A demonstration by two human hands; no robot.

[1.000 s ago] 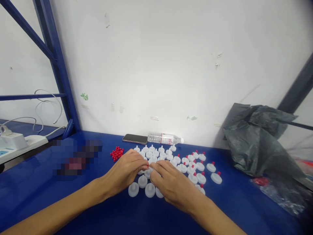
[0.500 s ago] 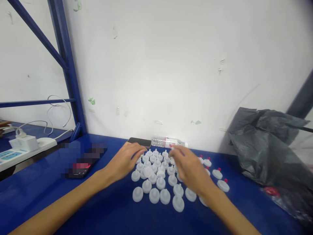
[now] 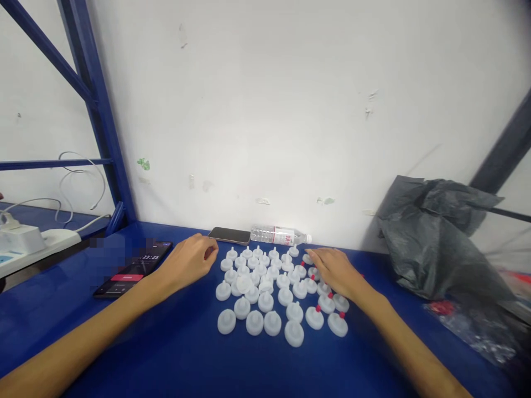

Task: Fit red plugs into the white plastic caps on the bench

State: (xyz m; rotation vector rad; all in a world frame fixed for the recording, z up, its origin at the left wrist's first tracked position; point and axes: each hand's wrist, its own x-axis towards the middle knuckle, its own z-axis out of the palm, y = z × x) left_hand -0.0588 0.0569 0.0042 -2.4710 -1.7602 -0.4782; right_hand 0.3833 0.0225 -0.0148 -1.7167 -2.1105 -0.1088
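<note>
My left hand [image 3: 188, 258] is on the table left of the white nozzle lids [image 3: 265, 301], fingers curled in where the small red caps lay. The caps are hidden under it, so I cannot make out what the fingers hold. My right hand [image 3: 337, 271] reaches over the right side of the group, its fingertips on a white nozzle lid [image 3: 307, 258] at the back; the top of that lid is hidden by the fingers. Under and in front of this hand stand lids with red caps on their nozzles [image 3: 315, 318]. The lids in the middle and left have bare nozzles.
A clear plastic bottle [image 3: 280, 235] and a phone [image 3: 229, 235] lie along the wall. Another phone [image 3: 135, 268] with a lit screen is beside my left forearm. A power strip [image 3: 62, 240] sits at far left, a grey plastic bag [image 3: 440, 237] at right.
My hands were together over the lids, then parted. The left moved left to the red caps. The right carried a red-capped lid to the back right of the group.
</note>
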